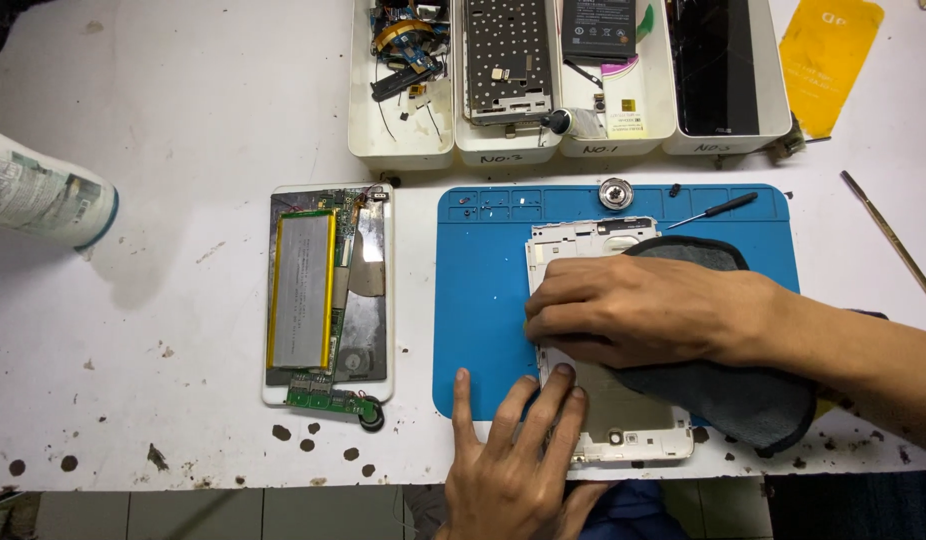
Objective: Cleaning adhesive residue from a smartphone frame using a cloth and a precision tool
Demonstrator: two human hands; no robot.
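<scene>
White phone back cover [593, 240] lies inner face up on the blue repair mat [483, 290], long axis toward the person, its lower end overhanging the mat's near edge. Looks thin, light, moulded plastic: stiff enough to lie flat, likely to flex or crack at the corners and the camera cut-out, so best taken by the long side rails rather than the thin ends. Right hand [633, 310] lies flat across the middle of it, fingers held together and curled slightly down, pressing on the shell and on a dark grey cloth [743, 400] that drapes soft over the cover's right side. Left hand [508, 450] comes up from below, fingers spread narrow, tips resting on the cover's lower left edge; neither hand grips anything closed. On the mat's top strip: a round metal part [616, 193] and a small black-handled screwdriver [718, 209], apart from the cover. Left of the mat, an opened tablet [328, 295] with its battery showing. Behind, white trays [403, 150] of phone parts and a yellow film [830, 50]. White table [163, 200], scuffed and spotted; a bottle [43, 200] lies at far left.
</scene>
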